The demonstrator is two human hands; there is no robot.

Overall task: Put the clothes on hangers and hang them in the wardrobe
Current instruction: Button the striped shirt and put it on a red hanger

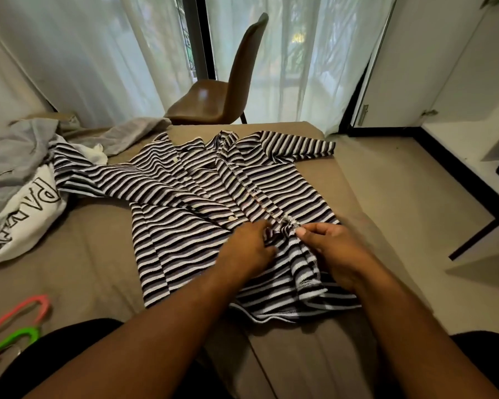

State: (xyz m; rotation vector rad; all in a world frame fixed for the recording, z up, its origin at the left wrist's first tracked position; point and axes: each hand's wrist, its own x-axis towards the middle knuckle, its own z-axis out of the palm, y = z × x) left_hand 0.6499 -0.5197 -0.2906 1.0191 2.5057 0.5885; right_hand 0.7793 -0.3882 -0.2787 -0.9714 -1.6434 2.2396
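The task looks barely begun: the striped shirt (202, 197) lies flat on the bed (84, 254), left hand (249, 249) and right hand (333, 249) pinching its front placket near the hem, hangers (15, 326) unused at near left, more clothes (20, 185) heaped far left.

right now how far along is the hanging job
Early. Nothing is on a hanger yet. In hand: the striped shirt lies flat on the bed, left hand and right hand gripping its placket. Left: the hangers are unused, and grey and white clothes wait.
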